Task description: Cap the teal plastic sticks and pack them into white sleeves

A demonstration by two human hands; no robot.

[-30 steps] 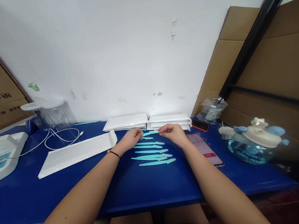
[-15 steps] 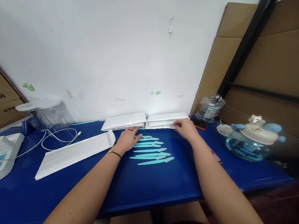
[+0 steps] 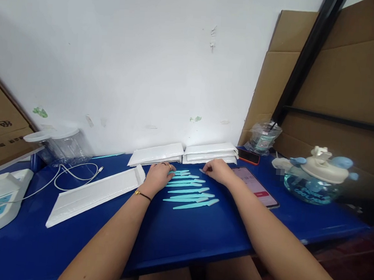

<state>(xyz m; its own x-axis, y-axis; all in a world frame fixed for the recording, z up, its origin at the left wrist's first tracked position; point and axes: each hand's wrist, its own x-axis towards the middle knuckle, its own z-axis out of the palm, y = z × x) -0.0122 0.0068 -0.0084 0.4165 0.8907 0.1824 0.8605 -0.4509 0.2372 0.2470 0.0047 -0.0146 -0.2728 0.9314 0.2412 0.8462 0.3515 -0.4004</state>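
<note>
Several teal eyebrow razors point(image 3: 188, 191) lie in a column on the blue table, their handles to the left and blade ends to the right. My left hand point(image 3: 159, 178) is at the far end of the column, thumb and fingers closed round a razor handle; the fingertips are partly hidden. Across from it, my right hand point(image 3: 218, 171) pinches a small pale piece point(image 3: 201, 170), too small to make out fully. Behind both hands, folded white packets point(image 3: 156, 153) and a stack of similar packets point(image 3: 210, 150) rest against the wall.
A long white packet point(image 3: 96, 195) lies left of my left arm. A white cable point(image 3: 75, 177), clear plastic containers point(image 3: 61, 146) and a white device point(image 3: 10, 200) are farther left. On the right are a phone point(image 3: 257, 189), another phone point(image 3: 248, 156) and a water bottle point(image 3: 315, 179).
My right hand has drawn back from the white packet stack, moving left and toward me, and now pinches a small pale piece. My left hand has shifted slightly at the razors' handles.
</note>
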